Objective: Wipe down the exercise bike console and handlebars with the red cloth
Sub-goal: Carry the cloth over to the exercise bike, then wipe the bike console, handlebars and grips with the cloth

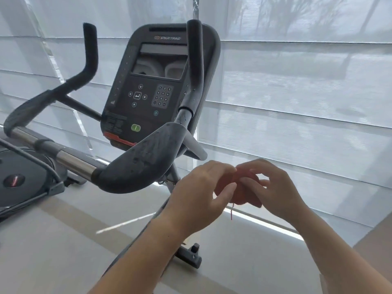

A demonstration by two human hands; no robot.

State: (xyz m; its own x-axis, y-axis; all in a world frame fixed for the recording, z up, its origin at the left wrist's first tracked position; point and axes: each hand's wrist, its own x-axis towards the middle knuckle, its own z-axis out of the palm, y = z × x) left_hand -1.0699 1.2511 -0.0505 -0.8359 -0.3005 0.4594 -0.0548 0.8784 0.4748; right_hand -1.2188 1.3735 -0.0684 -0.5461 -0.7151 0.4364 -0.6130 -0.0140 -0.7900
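Both hands, left hand and right hand, pinch a bunched red cloth (thread dangling) below the dark padded handlebars, near the black console.

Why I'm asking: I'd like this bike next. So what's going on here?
A person stands at the exercise bike, holding a bunched red cloth between the left hand and right hand, in the air below and to the right of the handlebars. The cloth touches neither the handlebars nor the console at this moment. The near handlebar pad looks speckled with droplets.
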